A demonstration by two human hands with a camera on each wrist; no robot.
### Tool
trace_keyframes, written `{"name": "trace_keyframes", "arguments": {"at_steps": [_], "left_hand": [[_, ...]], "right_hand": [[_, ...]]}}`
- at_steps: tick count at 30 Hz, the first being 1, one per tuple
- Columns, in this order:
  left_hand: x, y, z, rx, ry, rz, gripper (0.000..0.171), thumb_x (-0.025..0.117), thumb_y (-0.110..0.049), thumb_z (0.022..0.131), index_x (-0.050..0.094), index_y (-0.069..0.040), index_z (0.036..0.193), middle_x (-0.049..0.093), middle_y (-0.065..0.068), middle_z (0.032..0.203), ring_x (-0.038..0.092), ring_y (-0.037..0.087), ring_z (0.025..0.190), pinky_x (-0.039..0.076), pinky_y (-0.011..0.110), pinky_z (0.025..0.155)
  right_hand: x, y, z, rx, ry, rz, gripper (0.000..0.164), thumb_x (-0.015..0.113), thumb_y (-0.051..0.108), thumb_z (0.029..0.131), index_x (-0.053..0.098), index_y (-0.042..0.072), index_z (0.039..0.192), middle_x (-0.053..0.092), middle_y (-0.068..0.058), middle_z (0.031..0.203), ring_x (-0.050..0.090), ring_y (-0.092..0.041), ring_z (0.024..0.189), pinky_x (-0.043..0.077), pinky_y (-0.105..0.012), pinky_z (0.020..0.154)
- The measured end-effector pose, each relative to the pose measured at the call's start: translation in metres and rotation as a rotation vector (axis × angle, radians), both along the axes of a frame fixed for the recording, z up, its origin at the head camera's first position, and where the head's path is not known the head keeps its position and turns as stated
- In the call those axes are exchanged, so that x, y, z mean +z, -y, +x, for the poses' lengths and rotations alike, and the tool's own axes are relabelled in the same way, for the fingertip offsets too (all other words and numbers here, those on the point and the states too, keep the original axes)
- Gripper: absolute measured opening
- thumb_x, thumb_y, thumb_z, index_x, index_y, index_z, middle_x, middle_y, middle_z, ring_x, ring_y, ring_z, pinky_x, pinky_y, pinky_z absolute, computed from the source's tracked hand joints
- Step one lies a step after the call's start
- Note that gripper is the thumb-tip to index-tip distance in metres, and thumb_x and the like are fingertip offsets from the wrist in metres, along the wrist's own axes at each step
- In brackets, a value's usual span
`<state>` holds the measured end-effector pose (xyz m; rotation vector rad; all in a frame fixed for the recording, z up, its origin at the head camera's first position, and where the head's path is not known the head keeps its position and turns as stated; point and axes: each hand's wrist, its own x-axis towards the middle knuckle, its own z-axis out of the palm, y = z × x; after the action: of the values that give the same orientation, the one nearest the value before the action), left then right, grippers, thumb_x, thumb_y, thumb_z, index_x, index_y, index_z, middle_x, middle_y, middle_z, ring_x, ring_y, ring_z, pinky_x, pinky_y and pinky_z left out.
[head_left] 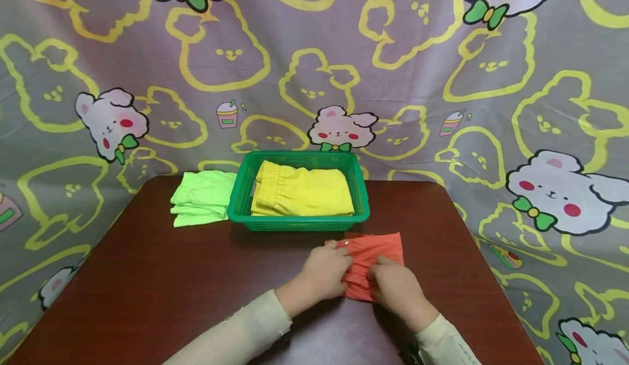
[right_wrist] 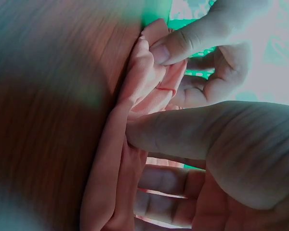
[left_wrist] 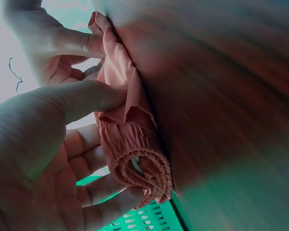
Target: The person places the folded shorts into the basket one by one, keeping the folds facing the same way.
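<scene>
Folded coral-orange shorts lie on the brown table in front of the basket. My left hand grips their left side, its thumb on the near face and its fingers behind. Beside it, my right hand pinches the near right part between thumb and fingers. A gathered elastic waistband shows rolled at the end in the left wrist view. Cloth folds hang under the right thumb in the right wrist view. Some of the right fingertips are hidden behind the cloth.
A green plastic basket stands at the back of the table. Folded yellow elastic-waist bottoms lie inside. Folded neon-green clothing lies against the basket's left side. A patterned curtain hangs behind the table.
</scene>
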<state>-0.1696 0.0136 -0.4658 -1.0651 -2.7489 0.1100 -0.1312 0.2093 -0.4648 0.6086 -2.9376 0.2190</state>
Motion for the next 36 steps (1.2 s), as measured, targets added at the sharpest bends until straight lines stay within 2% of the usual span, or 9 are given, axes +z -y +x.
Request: {"name": "trace_keyframes", "arguments": {"at_steps": [4,10,22,31,36], "left_hand": [[0.001,0.006,0.001,0.006,0.017,-0.001,0.024,0.082,-0.043,0.07,0.068,-0.028,0.082,0.063,-0.013,0.087,0.053,0.013,0.085,0.046,0.026,0.057],[0.001,0.015,0.003,0.011,0.017,0.001,0.025,0.083,-0.042,0.07,0.07,-0.027,0.086,0.065,-0.012,0.092,0.055,0.014,0.087,0.049,0.027,0.06],[0.002,0.034,0.004,0.01,0.01,0.032,0.026,0.085,-0.04,0.067,0.066,-0.026,0.079,0.064,-0.011,0.087,0.055,0.016,0.086,0.047,0.028,0.058],[0.002,0.048,0.008,0.019,0.015,0.056,0.025,0.084,-0.038,0.068,0.07,-0.025,0.084,0.067,-0.009,0.09,0.056,0.016,0.087,0.049,0.03,0.058],[0.001,0.056,0.01,0.029,0.009,0.076,0.024,0.084,-0.036,0.067,0.07,-0.024,0.082,0.066,-0.009,0.088,0.056,0.017,0.086,0.048,0.03,0.057]], "right_hand": [[0.001,0.007,0.001,0.003,0.01,0.009,0.037,0.083,0.012,0.07,0.05,0.025,0.061,0.042,0.007,0.071,0.047,-0.012,0.059,0.036,-0.029,0.049],[0.003,0.016,0.001,0.016,0.014,0.012,0.036,0.084,0.013,0.07,0.051,0.024,0.061,0.043,0.006,0.07,0.049,-0.014,0.06,0.036,-0.029,0.049],[0.0,0.032,0.0,0.051,-0.023,0.021,0.033,0.081,0.014,0.073,0.052,0.022,0.061,0.045,0.002,0.069,0.05,-0.018,0.058,0.038,-0.031,0.046],[-0.004,0.046,-0.002,0.055,-0.069,0.044,0.028,0.084,0.017,0.071,0.057,0.019,0.064,0.048,-0.001,0.07,0.052,-0.021,0.059,0.042,-0.036,0.045],[-0.003,0.054,-0.003,0.059,-0.059,0.056,0.028,0.085,0.017,0.072,0.057,0.018,0.065,0.048,-0.001,0.07,0.051,-0.021,0.058,0.042,-0.036,0.045]]}}
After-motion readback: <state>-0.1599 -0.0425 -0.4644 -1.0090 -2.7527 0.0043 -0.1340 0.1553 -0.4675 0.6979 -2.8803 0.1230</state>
